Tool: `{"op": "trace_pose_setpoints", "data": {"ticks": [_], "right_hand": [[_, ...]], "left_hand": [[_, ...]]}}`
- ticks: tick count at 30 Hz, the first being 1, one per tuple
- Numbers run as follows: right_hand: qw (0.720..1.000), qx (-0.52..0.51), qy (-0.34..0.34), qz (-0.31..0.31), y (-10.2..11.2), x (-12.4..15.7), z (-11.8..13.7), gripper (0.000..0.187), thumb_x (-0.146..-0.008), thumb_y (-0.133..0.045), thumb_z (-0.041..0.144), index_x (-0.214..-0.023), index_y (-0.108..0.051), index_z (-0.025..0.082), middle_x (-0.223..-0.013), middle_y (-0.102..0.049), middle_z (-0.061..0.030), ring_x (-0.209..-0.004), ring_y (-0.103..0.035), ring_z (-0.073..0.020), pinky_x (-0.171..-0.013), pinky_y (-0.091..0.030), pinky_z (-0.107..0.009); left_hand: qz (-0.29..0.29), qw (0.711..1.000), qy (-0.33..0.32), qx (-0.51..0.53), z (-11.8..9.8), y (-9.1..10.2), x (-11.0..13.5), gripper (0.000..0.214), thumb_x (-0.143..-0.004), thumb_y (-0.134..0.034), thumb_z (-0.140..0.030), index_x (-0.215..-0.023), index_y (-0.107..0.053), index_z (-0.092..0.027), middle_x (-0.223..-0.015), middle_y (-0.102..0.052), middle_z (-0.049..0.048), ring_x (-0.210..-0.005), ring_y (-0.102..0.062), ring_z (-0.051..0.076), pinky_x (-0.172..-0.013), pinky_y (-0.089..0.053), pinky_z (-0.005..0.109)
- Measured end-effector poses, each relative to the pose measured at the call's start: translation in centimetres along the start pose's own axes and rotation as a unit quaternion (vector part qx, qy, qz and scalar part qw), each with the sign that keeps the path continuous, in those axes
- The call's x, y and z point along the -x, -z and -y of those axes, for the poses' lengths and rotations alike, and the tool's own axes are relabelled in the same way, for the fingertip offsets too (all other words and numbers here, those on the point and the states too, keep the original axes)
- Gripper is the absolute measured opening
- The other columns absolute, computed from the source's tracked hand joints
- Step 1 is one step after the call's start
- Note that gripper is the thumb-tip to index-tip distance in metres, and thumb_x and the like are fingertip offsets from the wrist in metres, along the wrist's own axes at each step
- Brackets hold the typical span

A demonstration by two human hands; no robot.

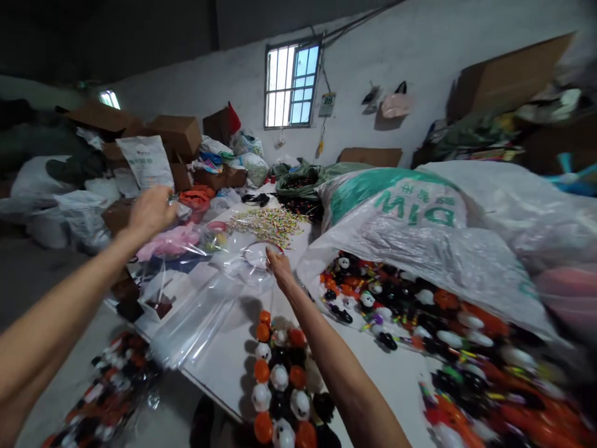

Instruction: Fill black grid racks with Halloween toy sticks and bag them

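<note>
My right hand (278,266) reaches across the white table (224,361) and pinches the edge of a clear plastic bag (254,256) lying there. My left hand (150,211) is stretched out to the far left, fingers curled shut near a white sack (144,160); what they hold is hidden. Under my right forearm lies a filled bag of orange, white and black ball toys (282,379). More clear bags (196,323) lie flat between my arms.
A big plastic sack (420,249) at right spills orange, black and white toys (420,311) onto the table. Small coloured beads (270,223) lie at the far end. Another toy bag (105,392) sits on the floor at left. Cardboard boxes (177,134) and sacks crowd the back.
</note>
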State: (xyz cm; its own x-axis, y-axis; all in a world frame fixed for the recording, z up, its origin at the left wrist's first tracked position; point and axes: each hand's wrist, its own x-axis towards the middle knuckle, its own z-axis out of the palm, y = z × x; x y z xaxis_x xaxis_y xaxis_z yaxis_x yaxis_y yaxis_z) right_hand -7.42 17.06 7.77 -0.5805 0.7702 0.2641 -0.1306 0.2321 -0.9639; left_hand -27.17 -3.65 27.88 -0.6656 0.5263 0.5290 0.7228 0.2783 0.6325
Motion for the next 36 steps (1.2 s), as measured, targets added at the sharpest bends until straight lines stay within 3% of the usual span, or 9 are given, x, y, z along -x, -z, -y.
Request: {"op": "trace_pose_setpoints", "data": {"ticks": [3,6,13,18,22,25,28,33,36], "right_hand": [[0.995,0.081,0.047,0.025,-0.5,1.6,1.8,0.059,-0.069,-0.062,0.073,-0.048,-0.046,0.021,-0.047,-0.042,0.0043,-0.049,-0.036,-0.0088,-0.05,-0.024,-0.024],[0.976,0.168,0.088,0.103,-1.8,3.9,3.3,0.054,-0.067,-0.071,0.066,-0.051,-0.049,0.02,-0.049,-0.041,0.0055,-0.051,-0.036,-0.0084,-0.052,-0.022,-0.024],[0.991,0.103,0.023,0.083,1.4,4.1,2.9,0.058,-0.062,-0.071,0.067,-0.05,-0.036,0.023,-0.049,-0.032,0.0082,-0.05,-0.027,-0.0072,-0.05,-0.023,-0.024],[0.988,0.141,0.033,0.057,0.2,4.9,3.6,0.044,-0.067,-0.074,0.047,-0.056,-0.039,0.022,-0.053,-0.039,0.0079,-0.052,-0.035,-0.0085,-0.052,-0.029,-0.023],[0.93,0.211,0.169,0.249,-3.6,8.5,6.9,0.025,-0.071,-0.07,0.021,-0.062,-0.047,0.02,-0.061,-0.05,0.0068,-0.059,-0.044,-0.0093,-0.057,-0.033,-0.021],[0.891,0.314,0.176,0.277,-4.2,9.0,7.9,0.011,-0.075,-0.067,0.015,-0.073,-0.057,0.02,-0.07,-0.06,0.0044,-0.063,-0.051,-0.0108,-0.06,-0.036,-0.022],[0.881,0.388,0.133,0.234,-2.9,6.7,6.6,0.029,-0.074,-0.066,0.008,-0.102,-0.066,0.018,-0.085,-0.07,-0.0002,-0.074,-0.06,-0.014,-0.066,-0.04,-0.022],[0.885,0.448,0.034,0.125,1.8,0.4,3.3,0.032,-0.078,-0.056,0.005,-0.105,-0.07,0.015,-0.095,-0.073,-0.0092,-0.092,-0.066,-0.0227,-0.079,-0.045,-0.028],[0.911,0.411,0.0,-0.031,7.4,-2.5,2.2,0.021,-0.085,-0.054,0.012,-0.097,-0.07,0.014,-0.097,-0.071,-0.0107,-0.094,-0.065,-0.023,-0.084,-0.046,-0.032]], "left_hand": [[0.301,0.944,0.075,0.112,-1.8,-7.2,5.7,0.032,-0.072,-0.073,-0.044,-0.077,-0.061,-0.015,-0.081,-0.067,0.0066,-0.085,-0.065,0.026,-0.076,-0.052,0.035],[0.374,0.906,0.086,0.181,-2.9,-12.5,9.6,0.043,-0.068,-0.074,-0.056,-0.073,-0.06,-0.015,-0.071,-0.067,0.0045,-0.065,-0.063,0.017,-0.057,-0.048,0.026],[0.327,0.937,0.087,0.082,1.2,-11.2,9.2,0.032,-0.078,-0.065,-0.044,-0.064,-0.052,-0.017,-0.059,-0.061,0.0033,-0.054,-0.059,0.015,-0.051,-0.043,0.024],[0.165,0.97,-0.022,-0.175,1.9,-7.9,9.3,0.024,-0.074,-0.063,-0.018,-0.098,-0.064,-0.013,-0.115,-0.066,0.0194,-0.112,-0.061,0.036,-0.084,-0.051,0.043],[0.268,0.854,-0.317,-0.314,1.1,-7.7,10.2,0.036,-0.079,-0.059,-0.012,-0.114,-0.063,-0.018,-0.128,-0.063,0.0151,-0.128,-0.054,0.031,-0.105,-0.04,0.046],[0.373,0.8,-0.301,-0.36,1.3,-7.1,9.7,0.024,-0.083,-0.05,-0.009,-0.095,-0.068,-0.018,-0.094,-0.073,0.0106,-0.097,-0.069,0.026,-0.089,-0.047,0.038],[0.3,0.838,-0.23,-0.394,1.1,-6.6,8.9,0.032,-0.086,-0.04,-0.01,-0.105,-0.065,-0.014,-0.086,-0.072,0.0142,-0.085,-0.07,0.029,-0.075,-0.049,0.036],[0.098,0.991,-0.092,-0.025,-1.0,-10.7,8.2,0.029,-0.09,-0.042,-0.026,-0.109,-0.063,-0.016,-0.085,-0.069,0.0078,-0.079,-0.067,0.023,-0.078,-0.052,0.035],[0.089,0.954,0.054,0.281,-0.2,-15.3,8.4,0.023,-0.086,-0.045,-0.027,-0.101,-0.06,-0.018,-0.075,-0.063,0.0004,-0.067,-0.063,0.014,-0.074,-0.053,0.029]]}}
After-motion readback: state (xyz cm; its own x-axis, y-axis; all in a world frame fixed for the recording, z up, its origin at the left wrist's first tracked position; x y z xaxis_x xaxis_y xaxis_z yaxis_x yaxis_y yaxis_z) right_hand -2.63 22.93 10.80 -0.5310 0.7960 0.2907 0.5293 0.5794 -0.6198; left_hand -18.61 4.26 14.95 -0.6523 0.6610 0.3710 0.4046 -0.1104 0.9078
